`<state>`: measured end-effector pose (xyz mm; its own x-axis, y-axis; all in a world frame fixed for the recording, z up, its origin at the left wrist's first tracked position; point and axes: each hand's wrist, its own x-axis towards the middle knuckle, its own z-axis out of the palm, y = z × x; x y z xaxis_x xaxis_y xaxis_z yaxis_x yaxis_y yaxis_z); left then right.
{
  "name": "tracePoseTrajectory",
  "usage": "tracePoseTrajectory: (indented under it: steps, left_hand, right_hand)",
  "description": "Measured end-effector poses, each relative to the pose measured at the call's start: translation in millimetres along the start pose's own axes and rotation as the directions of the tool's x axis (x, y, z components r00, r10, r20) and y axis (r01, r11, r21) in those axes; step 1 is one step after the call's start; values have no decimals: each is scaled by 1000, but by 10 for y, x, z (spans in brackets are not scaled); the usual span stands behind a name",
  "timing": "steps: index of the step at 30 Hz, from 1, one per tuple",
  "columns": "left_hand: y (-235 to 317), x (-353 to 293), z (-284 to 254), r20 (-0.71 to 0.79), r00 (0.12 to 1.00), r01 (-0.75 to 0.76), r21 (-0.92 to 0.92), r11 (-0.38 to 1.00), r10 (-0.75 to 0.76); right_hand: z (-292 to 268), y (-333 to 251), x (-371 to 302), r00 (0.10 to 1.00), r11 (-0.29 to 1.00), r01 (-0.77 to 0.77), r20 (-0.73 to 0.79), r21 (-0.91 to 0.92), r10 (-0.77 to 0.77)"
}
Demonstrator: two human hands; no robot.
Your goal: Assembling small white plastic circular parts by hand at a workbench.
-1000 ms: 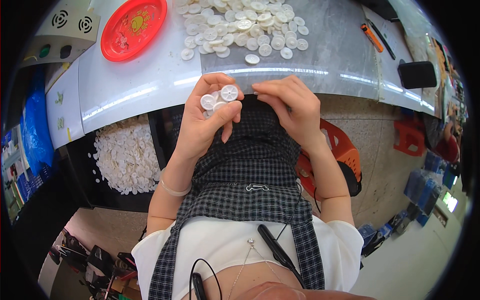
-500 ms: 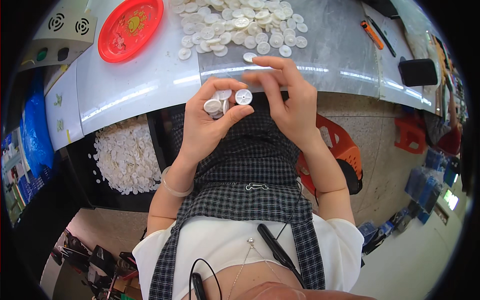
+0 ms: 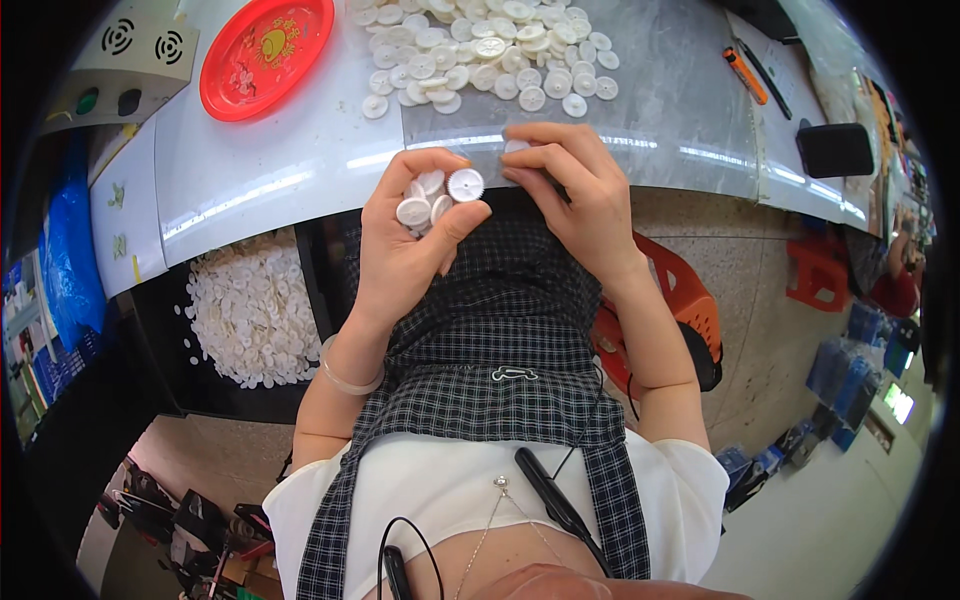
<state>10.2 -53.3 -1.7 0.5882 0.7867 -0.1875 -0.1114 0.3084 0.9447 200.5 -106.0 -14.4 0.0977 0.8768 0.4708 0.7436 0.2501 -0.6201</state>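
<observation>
while the wearer's two bare hands face each other at the table's [image 3: 280,170] near edge, the left hand [image 3: 398,235], toward nine o'clock from the gap between them, is cupped around several small white wheels [image 3: 412,212], its thumb and forefinger bent close to pinch one toothed white wheel [image 3: 466,185] at its rim. toward three o'clock, the right hand [image 3: 588,200] has its fingertips nearly together on a pale disc [image 3: 516,147], mostly hidden by them, its other fingers loosely curled. at twelve, a loose pile of white wheels [image 3: 490,60] lies on the table; at ten rests a red plate [image 3: 213,85] with a yellow design. an orange cutter [image 3: 745,77] lies beside a black pen [image 3: 768,85] at two, with a black rectangular device [image 3: 835,150] between two and three. at eight, below the tabletop, small white pieces [image 3: 255,320] are heaped in a dark container.
</observation>
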Motion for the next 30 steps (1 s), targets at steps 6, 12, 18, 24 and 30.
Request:
tracePoseTrajectory:
  steps: [6,12,18,24,30]
  left_hand:
    - [-12,69,-9,122,991,113,-483,868,-61]
    - [-19,95,-35,380,910,328,-417,848,-165]
    - [-97,90,-71,441,888,341,-449,826,-127]
    - [-72,82,-98,396,911,285,-395,873,-118]
    - [299,290,-409,23,999,41,-269,962,-36]
  right_hand:
    - [14,-84,-55,991,906,-119,-13,406,136]
    - [20,-111,0,998,879,41,-65,476,-11]
    - [-28,-84,54,1000,849,18,-26,528,-4]
    - [14,124,216,982,994,-45,-185,-98,26]
    - [53,161,170,988,987,-8,-150,-162,-17]
